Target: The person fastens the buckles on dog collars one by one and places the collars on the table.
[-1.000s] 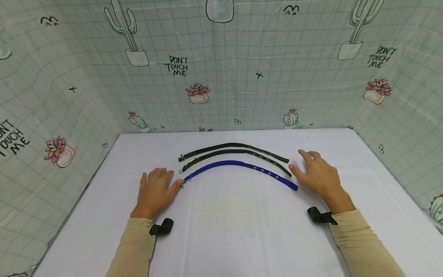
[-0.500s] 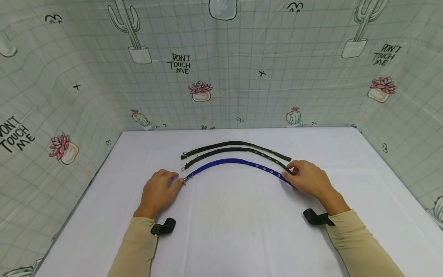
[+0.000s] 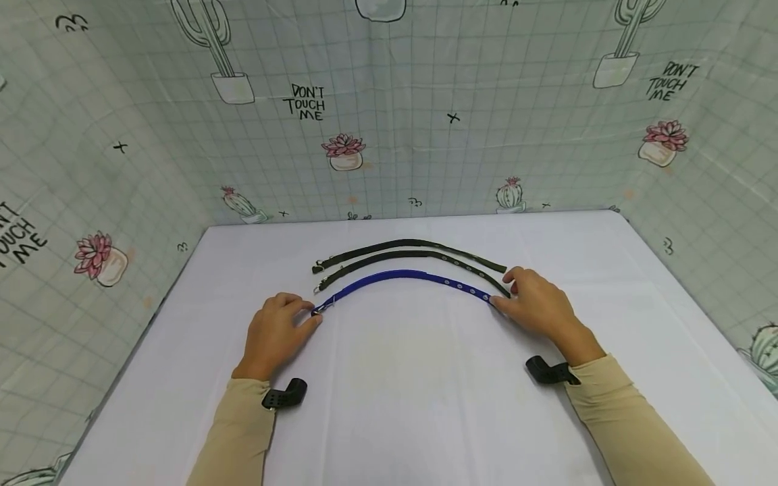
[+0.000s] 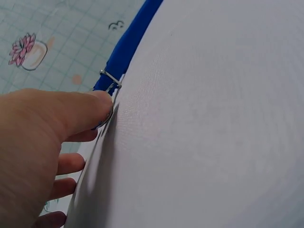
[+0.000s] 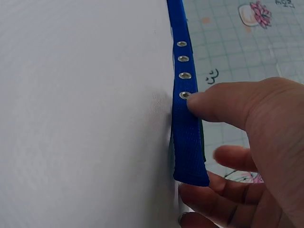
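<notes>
A blue strap (image 3: 401,275) lies in an arc on the white table (image 3: 413,405). My left hand (image 3: 308,317) pinches the strap's metal buckle end. In the left wrist view the thumb (image 4: 80,111) presses on the buckle ring (image 4: 110,80) of the blue strap (image 4: 128,42). My right hand (image 3: 502,301) holds the strap's other end. In the right wrist view the thumb (image 5: 209,102) sits by an eyelet of the blue strap (image 5: 187,137), with the fingers (image 5: 223,194) curled under its tip.
Two dark straps (image 3: 413,244) (image 3: 419,256) lie in parallel arcs just behind the blue one. A cactus-print cloth wall (image 3: 389,121) closes in the table at the back and both sides. Black wrist mounts (image 3: 286,395) (image 3: 547,371) sit on the beige sleeves.
My right hand moved left from beside the straps and took hold of the blue strap's eyelet end. My left hand's flat fingers curled onto the buckle end.
</notes>
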Available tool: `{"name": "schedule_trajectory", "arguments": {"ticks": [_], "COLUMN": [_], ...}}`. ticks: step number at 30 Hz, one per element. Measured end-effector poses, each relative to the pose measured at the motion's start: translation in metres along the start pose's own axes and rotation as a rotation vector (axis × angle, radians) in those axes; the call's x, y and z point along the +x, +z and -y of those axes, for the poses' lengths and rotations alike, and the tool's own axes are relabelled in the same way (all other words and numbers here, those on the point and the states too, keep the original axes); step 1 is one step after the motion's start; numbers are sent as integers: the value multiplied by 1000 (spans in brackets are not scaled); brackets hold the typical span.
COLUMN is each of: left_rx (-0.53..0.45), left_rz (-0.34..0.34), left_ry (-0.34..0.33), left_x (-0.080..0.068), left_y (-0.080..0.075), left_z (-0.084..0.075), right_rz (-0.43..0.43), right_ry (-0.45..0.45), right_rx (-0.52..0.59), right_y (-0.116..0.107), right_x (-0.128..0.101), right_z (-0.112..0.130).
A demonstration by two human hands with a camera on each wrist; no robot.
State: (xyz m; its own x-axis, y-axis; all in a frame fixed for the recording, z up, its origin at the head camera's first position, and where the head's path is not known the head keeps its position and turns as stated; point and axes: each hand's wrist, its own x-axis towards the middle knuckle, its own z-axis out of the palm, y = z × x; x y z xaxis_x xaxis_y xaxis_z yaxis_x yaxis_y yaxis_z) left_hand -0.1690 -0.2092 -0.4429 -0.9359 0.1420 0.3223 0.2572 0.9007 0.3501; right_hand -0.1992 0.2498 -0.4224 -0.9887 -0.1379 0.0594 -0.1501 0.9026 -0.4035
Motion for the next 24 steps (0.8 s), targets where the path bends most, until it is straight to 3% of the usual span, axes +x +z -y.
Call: {"name": "schedule_trajectory", "arguments": {"ticks": [5,16,24], "left_rx": [4,8,-131], "left_rz": [-13,-23,-31], "left_ry": [11,-22,-49], "left_x": [0,-3,3], "left_y": [1,2,3], "left_z": [0,-1,0], "right_rz": [-15,38,41], "right_ry": [14,-75,29], "right_rx": [-1,-31,53], "right_y": [-1,3,-2], "right_x": [0,1,-2], "right_z": [2,6,12]}}
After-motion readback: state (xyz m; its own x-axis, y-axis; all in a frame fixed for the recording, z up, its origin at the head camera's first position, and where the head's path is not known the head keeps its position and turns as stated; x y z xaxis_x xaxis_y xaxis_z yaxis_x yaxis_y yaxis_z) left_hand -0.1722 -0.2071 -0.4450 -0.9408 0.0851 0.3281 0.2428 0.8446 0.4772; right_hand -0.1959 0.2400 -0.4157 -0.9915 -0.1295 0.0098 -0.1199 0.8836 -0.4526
